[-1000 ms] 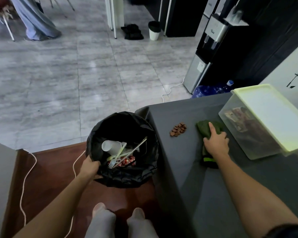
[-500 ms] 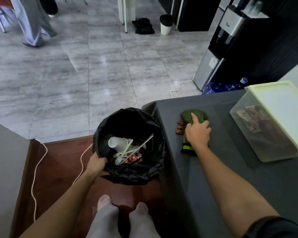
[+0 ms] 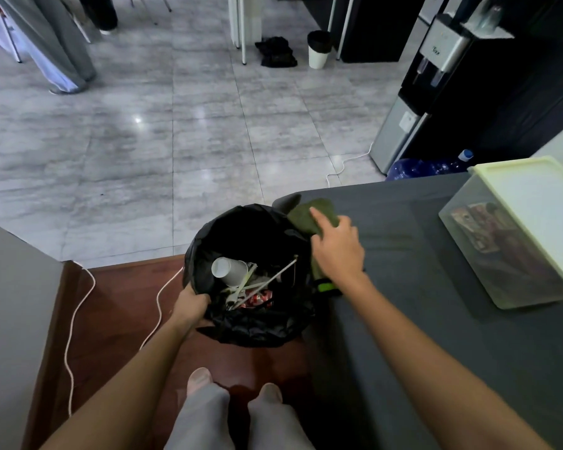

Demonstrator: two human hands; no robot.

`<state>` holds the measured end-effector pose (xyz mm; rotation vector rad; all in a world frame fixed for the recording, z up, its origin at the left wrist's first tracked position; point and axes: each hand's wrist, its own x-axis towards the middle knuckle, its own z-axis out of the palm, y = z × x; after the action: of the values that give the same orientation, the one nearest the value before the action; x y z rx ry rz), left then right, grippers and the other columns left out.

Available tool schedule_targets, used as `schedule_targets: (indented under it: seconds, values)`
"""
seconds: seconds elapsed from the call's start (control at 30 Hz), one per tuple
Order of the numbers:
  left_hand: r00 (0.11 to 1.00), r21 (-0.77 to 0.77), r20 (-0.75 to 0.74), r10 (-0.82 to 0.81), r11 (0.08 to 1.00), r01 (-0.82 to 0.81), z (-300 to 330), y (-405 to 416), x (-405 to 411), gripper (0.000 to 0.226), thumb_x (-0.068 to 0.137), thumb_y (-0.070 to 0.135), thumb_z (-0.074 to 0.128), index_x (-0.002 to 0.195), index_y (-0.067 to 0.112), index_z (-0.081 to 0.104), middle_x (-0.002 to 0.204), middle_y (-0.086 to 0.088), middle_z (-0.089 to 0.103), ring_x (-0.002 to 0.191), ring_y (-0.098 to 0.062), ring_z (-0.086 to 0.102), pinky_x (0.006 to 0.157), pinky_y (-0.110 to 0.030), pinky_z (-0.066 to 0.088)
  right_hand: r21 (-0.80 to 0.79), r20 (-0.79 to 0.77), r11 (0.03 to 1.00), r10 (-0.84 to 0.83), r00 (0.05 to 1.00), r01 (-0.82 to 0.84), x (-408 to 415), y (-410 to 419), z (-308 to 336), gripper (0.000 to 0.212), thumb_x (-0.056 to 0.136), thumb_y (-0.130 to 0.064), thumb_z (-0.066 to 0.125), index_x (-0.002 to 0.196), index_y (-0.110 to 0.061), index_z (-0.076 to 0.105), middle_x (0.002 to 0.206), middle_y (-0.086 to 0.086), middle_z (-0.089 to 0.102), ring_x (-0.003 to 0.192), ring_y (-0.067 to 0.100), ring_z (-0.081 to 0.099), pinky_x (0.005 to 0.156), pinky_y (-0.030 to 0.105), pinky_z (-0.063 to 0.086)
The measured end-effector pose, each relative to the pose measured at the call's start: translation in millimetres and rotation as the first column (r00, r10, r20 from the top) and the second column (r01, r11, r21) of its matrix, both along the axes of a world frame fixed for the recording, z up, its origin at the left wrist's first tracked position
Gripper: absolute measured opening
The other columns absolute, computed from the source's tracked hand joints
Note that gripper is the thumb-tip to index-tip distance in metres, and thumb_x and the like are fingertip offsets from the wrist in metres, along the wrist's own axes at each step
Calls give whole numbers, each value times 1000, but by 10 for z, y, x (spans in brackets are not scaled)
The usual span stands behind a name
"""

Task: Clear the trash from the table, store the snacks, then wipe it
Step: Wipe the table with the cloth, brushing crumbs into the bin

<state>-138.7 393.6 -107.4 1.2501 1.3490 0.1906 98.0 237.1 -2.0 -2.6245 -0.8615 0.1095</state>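
Observation:
A dark green cloth (image 3: 309, 214) lies at the left edge of the grey table (image 3: 436, 287), overhanging it above the bin. My right hand (image 3: 338, 251) presses flat on this cloth, fingers spread. My left hand (image 3: 189, 306) grips the near rim of a bin lined with a black bag (image 3: 251, 323), held against the table's edge. Inside the bin are a white paper cup (image 3: 229, 271), plastic cutlery and a red wrapper. The brown crumbs are not visible now. A clear snack box with a pale green lid (image 3: 527, 206) stands on the table at the right.
A white cable (image 3: 75, 306) trails over the brown floor left of the bin. My feet (image 3: 234, 384) are below it. A water dispenser (image 3: 429, 86) and blue bottle (image 3: 426, 167) stand beyond the table. Another person's legs (image 3: 56, 43) are at the far left.
My right hand slid the green cloth left across the table to its edge over the bin. The brown crumbs it swept ahead are no longer visible. My left hand kept holding the bin.

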Motion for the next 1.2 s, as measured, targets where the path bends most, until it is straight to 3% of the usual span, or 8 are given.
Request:
schedule_targets:
  seconds: [0.3, 0.47, 0.53, 0.63, 0.73, 0.87, 1.0, 1.2]
  values:
    - [1000, -23, 14, -22, 999, 22, 12, 26, 23, 63, 55, 6, 47, 116, 19, 58, 105, -19, 65, 91, -41, 64, 70, -58, 56, -410, -108, 910, -122, 987, 68, 866, -814, -332, 61, 97, -52, 27, 150, -42, -3, 161, -2, -11, 147, 30, -4, 112, 63, 7]
    - [1000, -59, 3, -29, 998, 29, 4, 18, 26, 51, 75, -10, 41, 119, 14, 54, 104, -18, 63, 88, -41, 64, 64, -53, 57, -519, -76, 828, -293, 953, 213, 728, -454, -118, 64, 95, -47, 26, 153, -27, 9, 161, 6, -9, 146, 33, -12, 113, 62, -5]
    - [999, -20, -3, -35, 999, 35, -27, 52, 27, 48, 76, -12, 43, 116, 10, 55, 105, -20, 64, 91, -41, 63, 71, -52, 57, -295, -17, 927, -250, 968, 234, 520, -135, -19, 61, 90, -36, 40, 146, -11, 33, 160, 15, 8, 147, 34, 1, 115, 54, 5]
    - [999, 18, -45, -13, 1000, 14, -16, 98, -23, 44, 75, -15, 43, 108, 12, 55, 88, -14, 64, 68, -26, 60, 44, -31, 50, 118, -123, 992, 51, 991, -36, -48, 293, -109, 46, 84, -17, 50, 129, -8, 49, 144, 13, 39, 131, 31, 39, 104, 39, 35]
    - [994, 43, -107, -15, 999, 20, -103, 201, -188, 34, 74, -12, 45, 100, 8, 55, 76, -11, 61, 64, -26, 56, 54, -34, 49, -49, -157, 964, 252, 955, -263, -477, 405, -565, 62, 87, -8, 47, 147, -7, 28, 156, 12, 23, 142, 27, 26, 109, 35, 34]
    - [975, 17, -208, -77, 996, 82, -253, 358, -408, 28, 74, -9, 47, 87, 15, 54, 80, -12, 61, 71, -32, 59, 66, -47, 52, -233, -364, 970, -17, 931, -74, -598, 363, -1087, 87, 88, -1, 49, 153, -24, -3, 159, 15, 9, 135, 35, 36, 103, 41, 38]
    - [969, -38, -240, -58, 998, 50, -670, 496, -509, 34, 75, -10, 45, 92, 17, 57, 82, -9, 64, 69, -26, 61, 52, -33, 50, -183, -591, 967, -252, 766, 178, -635, 573, -1591, 75, 88, -2, 48, 150, -31, 18, 126, 19, 56, 111, 36, 57, 87, 38, 45]
    - [964, -74, -248, -95, 994, 79, -2166, 822, -353, 34, 79, -8, 51, 105, 12, 57, 100, -15, 65, 85, -30, 63, 70, -40, 54, -244, -660, 954, -294, 692, 172, -392, 884, -3014, 45, 89, -1, 42, 129, -19, 47, 119, 21, 59, 108, 39, 56, 88, 41, 48]
